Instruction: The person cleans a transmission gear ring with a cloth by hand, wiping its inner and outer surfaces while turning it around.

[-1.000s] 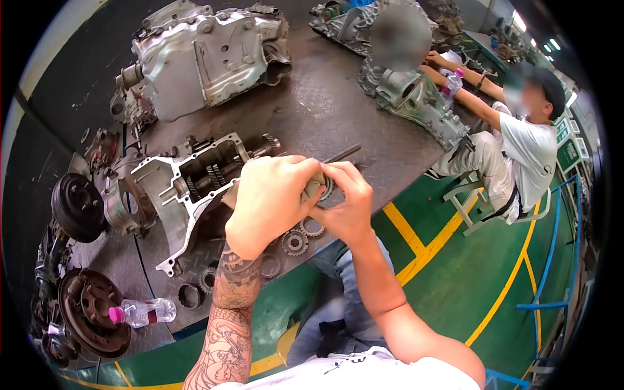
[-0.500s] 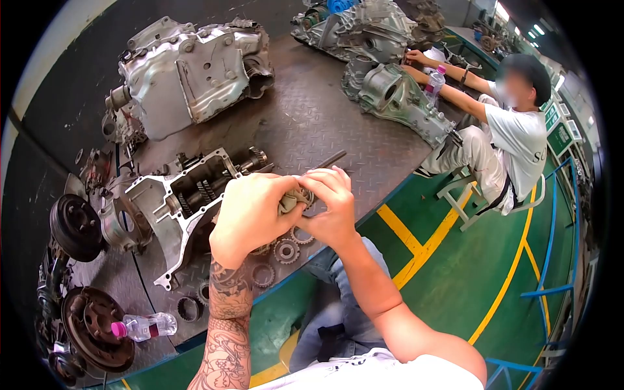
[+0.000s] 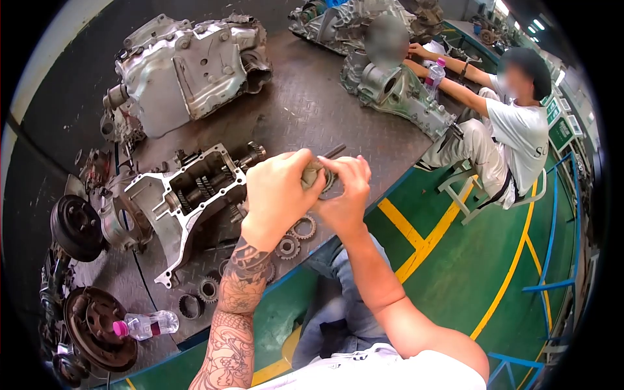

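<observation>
Over the front edge of the steel-topped table, both of my hands meet around a small ring-shaped metal part (image 3: 331, 181). My left hand (image 3: 276, 192) is closed, with a crumpled grey-green piece that looks like cloth (image 3: 312, 174) between its fingers, against the ring. Thumb and fingers of my right hand (image 3: 348, 195) grip the ring from the other side. Much of the ring is hidden by my fingers. Just below my hands, toothed gear rings (image 3: 288, 246) lie along the table edge. An open gearbox housing half (image 3: 188, 221) with geared shafts inside lies to the left.
A large metal casing (image 3: 195, 75) stands at the back left. Brake drums (image 3: 78, 227) and a water bottle (image 3: 151, 325) are at the left. Across the table a seated co-worker (image 3: 517, 123) handles parts beside another bottle (image 3: 435, 75) and a transmission case (image 3: 403, 97).
Both hands, with the ring and the cloth-like piece, have moved right and slightly up. More of the gear rings on the table now shows.
</observation>
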A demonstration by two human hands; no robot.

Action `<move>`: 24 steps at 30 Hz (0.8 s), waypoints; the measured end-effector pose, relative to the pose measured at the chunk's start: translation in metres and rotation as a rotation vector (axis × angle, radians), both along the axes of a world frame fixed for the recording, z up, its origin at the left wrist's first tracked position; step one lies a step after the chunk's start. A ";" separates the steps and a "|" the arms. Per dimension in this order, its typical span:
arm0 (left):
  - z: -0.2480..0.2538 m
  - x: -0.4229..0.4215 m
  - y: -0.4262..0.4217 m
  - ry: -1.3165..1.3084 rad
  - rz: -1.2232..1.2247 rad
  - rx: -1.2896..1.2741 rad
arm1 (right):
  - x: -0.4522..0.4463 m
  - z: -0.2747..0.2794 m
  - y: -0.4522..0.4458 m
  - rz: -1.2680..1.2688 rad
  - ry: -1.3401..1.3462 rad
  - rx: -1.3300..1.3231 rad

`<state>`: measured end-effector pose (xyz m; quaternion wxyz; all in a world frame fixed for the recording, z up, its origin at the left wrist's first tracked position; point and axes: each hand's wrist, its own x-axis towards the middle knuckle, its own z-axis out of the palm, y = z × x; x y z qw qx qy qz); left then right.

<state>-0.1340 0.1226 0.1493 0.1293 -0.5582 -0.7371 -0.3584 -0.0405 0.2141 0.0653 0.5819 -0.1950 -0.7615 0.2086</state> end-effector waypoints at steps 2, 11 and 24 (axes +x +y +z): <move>-0.003 0.000 0.002 -0.020 0.009 0.020 | -0.001 -0.003 0.002 -0.046 0.035 0.004; 0.014 -0.015 -0.018 -0.025 -0.103 -0.141 | 0.002 0.002 -0.001 -0.006 0.022 0.077; 0.007 -0.014 -0.009 -0.051 -0.110 -0.060 | -0.002 -0.003 -0.001 0.014 0.025 0.075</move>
